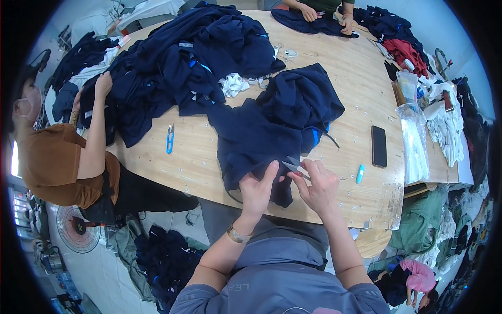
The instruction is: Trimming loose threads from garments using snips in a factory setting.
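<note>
A navy garment [251,128] lies bunched on the wooden table in front of me, with a bright blue strip and a dark cord showing at its right side. Its near edge is pinched between the thumb and fingers of my left hand [256,192]. Held in my right hand [321,187] is a pair of thread snips [294,164], the metal blades pointing up and left over the cloth, close to my left thumb. The two blade tips stand slightly apart. My right fingers hide most of the handle.
A large heap of navy garments [204,52] covers the far left, where a person in brown [57,157] handles cloth. Blue-handled snips [170,140], a black phone [379,146] and a small blue tool [360,174] lie on the table [361,99]. Across it, another person's hands [309,14] hold dark fabric.
</note>
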The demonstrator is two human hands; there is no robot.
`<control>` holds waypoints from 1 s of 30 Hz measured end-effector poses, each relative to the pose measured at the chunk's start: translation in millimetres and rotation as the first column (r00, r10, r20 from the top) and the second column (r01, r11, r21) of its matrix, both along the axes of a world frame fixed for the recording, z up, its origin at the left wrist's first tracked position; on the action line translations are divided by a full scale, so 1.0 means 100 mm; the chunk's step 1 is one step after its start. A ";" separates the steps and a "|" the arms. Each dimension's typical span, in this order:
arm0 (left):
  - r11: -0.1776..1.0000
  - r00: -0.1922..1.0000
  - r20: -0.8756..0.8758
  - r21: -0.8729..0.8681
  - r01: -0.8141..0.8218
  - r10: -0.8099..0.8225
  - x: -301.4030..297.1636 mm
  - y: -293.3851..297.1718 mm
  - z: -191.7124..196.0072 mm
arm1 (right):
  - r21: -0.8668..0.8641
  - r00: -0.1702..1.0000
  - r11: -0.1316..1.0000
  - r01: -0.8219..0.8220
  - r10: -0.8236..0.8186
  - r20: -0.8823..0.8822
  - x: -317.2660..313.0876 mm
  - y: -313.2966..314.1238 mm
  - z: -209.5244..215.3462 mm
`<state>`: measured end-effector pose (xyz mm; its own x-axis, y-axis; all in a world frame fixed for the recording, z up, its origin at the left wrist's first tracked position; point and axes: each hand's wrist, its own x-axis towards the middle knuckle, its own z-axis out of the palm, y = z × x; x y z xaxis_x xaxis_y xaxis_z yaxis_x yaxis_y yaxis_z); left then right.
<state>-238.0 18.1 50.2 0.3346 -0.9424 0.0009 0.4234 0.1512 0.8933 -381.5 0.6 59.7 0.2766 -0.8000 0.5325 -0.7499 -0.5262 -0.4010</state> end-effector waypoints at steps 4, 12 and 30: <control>1.000 1.000 0.008 0.002 0.012 -0.012 -0.01 0.00 0.01 | -0.003 1.000 1.000 0.000 0.000 -0.008 0.00 0.00 0.00; 0.999 0.999 0.015 0.024 0.036 -0.037 0.00 0.01 0.01 | 0.169 0.944 0.984 -0.060 0.001 0.329 0.06 0.01 0.03; 0.963 0.926 -0.308 0.083 0.255 -0.218 0.05 -0.01 0.06 | 0.419 0.677 0.807 -0.416 -0.033 0.735 0.17 -0.14 0.02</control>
<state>-233.0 17.0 56.3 0.0702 -0.9810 -0.1808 0.6798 -0.0856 0.7284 -364.9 -13.4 61.9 0.1968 -0.9686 0.1517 -0.0451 -0.1635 -0.9855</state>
